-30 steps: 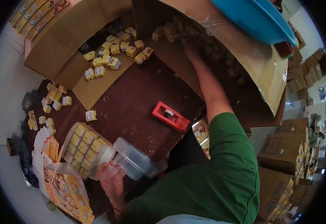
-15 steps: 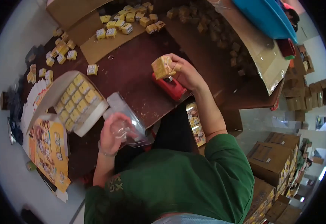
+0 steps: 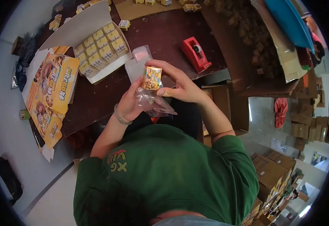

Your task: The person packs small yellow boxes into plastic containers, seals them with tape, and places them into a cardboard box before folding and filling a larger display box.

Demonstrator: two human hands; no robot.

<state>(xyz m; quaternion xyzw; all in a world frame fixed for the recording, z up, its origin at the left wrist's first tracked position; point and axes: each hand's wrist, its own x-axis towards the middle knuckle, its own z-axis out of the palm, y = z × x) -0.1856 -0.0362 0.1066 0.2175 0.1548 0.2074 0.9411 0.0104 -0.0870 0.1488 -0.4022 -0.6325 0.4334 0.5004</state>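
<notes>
In front of my chest, a small yellow printed box [image 3: 152, 78] is between the fingers and thumb of my right hand [image 3: 181, 86]. My left hand [image 3: 131, 101] grips a thin clear plastic box [image 3: 155, 107], and its fingertips reach the lower left of the yellow box. Another clear plastic piece [image 3: 141, 56] lies on the table just beyond both hands. Left of them, a white-lined display box [image 3: 109, 69] stands with its lid raised, holding rows of small yellow boxes [image 3: 103, 48]. Parts of the clear plastic are hidden behind my fingers.
A red tape dispenser [image 3: 195, 54] sits right of my hands on the dark table [image 3: 168, 30]. Flat printed orange cartons [image 3: 51, 90] lie at the left. A large cardboard box [image 3: 224, 56] holds many small boxes. A blue tub [image 3: 287, 22] is at upper right; stacked cartons [image 3: 272, 169] stand behind.
My right hand has brought the small yellow box down and left to meet my left hand and the clear plastic. The camera view has shifted, showing the tape dispenser uncovered.
</notes>
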